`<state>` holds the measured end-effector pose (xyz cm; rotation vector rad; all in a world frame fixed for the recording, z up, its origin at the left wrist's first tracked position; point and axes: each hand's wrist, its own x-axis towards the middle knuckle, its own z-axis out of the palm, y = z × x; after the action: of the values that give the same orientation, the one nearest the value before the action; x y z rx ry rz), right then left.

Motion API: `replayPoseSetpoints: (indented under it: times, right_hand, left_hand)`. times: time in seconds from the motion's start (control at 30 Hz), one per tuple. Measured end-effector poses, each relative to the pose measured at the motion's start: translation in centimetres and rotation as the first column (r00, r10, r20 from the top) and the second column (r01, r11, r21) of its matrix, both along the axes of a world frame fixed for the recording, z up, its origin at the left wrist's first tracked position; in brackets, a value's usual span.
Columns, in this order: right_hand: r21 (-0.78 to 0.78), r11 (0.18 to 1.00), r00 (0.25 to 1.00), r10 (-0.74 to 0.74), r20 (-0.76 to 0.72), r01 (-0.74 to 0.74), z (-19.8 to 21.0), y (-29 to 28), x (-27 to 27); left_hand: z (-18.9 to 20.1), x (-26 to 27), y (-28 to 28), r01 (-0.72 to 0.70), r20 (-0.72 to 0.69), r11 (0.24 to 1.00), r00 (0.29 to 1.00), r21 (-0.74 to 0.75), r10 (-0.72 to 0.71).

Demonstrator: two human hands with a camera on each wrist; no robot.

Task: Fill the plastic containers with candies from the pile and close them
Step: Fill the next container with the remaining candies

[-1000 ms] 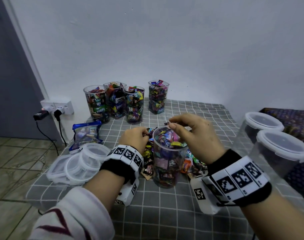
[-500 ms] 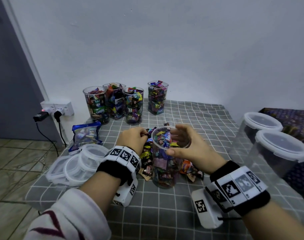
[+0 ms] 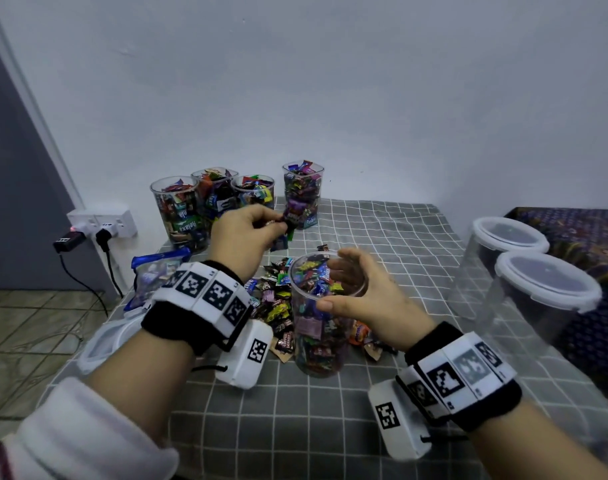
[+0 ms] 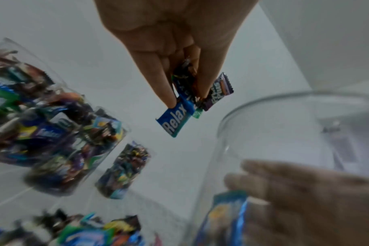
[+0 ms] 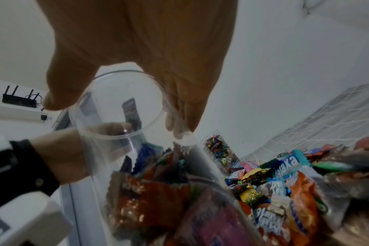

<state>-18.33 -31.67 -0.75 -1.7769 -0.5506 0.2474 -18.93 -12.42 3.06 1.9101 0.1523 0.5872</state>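
A clear plastic container [image 3: 316, 334], mostly full of wrapped candies, stands on the grey checked tablecloth [image 3: 295, 420]. My right hand [image 3: 344, 285] holds it by the rim, thumb in front and fingers behind; in the right wrist view the hand [image 5: 124, 114] curls round the open mouth. The candy pile [image 3: 274, 303] lies just left of and behind the container. My left hand [image 3: 278, 226] hovers above the pile, left of the container's mouth, and pinches several candies [image 4: 177, 119], a blue "Relax" one and a purple one [image 4: 219, 93] among them. The container's rim [image 4: 284, 103] is lower right of them.
Several filled open containers [image 3: 177, 213] stand along the back wall, one apart [image 3: 302, 195]. Loose white lids [image 3: 101, 344] and a blue bag [image 3: 157, 271] lie at the table's left edge. Two large lidded tubs [image 3: 545, 285] stand at right. Wall sockets [image 3: 101, 223] with plugs at left.
My left hand has lifted off the pile with candies pinched and moved up and back. My right hand came off the top of the container and took hold of its rim.
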Motion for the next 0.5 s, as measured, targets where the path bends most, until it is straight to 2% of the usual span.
replayPoseSetpoints:
  times: [0.1,0.27,0.4,0.5]
  right_hand:
    - [-0.008,1.000,1.000,-0.002,-0.003,0.002,0.0,0.0,0.0]
    - [0.022,1.000,1.000,-0.001,-0.013,0.001,0.2,0.1,-0.3]
    - [0.033,0.999,1.000,-0.007,-0.008,0.007,0.1,0.1,-0.1]
    - [0.035,0.999,1.000,-0.009,0.003,0.009,-0.1,0.1,0.0]
  left_hand:
    - [1.7,-0.5,-0.8,0.077,0.040,0.992,0.997,-0.100,-0.073]
    - [2.5,-1.3,-2.4,0.252,0.059,0.953,0.968,-0.167,-0.245]
    - [1.9,-1.7,-3.1,0.307,0.014,0.942,0.951,-0.133,-0.308]
    - [1.3,-1.8,-3.1,0.300,-0.017,0.954,0.954,-0.022,-0.300]
